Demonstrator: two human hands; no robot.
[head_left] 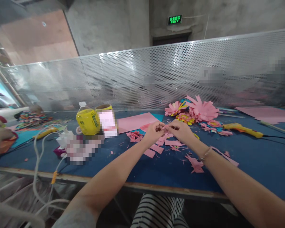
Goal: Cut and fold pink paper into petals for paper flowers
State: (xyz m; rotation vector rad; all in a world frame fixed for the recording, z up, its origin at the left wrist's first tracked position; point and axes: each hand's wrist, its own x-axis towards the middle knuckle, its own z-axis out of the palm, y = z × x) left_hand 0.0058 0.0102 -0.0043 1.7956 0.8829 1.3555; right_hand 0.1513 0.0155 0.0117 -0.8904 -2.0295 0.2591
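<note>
Over the middle of the table my left hand (153,131) and my right hand (180,129) meet, fingertips pinched close together. Between them is a small piece of pink paper (166,127), held by both; its shape is mostly covered by the fingers. Cut pink paper strips (173,143) and thin scraps lie right under my hands. Just beyond my right hand, finished-looking paper flowers (201,109) in pink, yellow and blue are heaped together. A pink cut-out scrap (195,164) lies near my right wrist.
A yellow glue gun (243,129) with a black cord lies on the right. Left are a yellow-labelled bottle (87,120), a tape roll (104,107) and white cables (36,155). Pink sheets (135,123) lie behind. A perforated metal screen (137,76) closes the back. Another person's hand (0,142) is far left.
</note>
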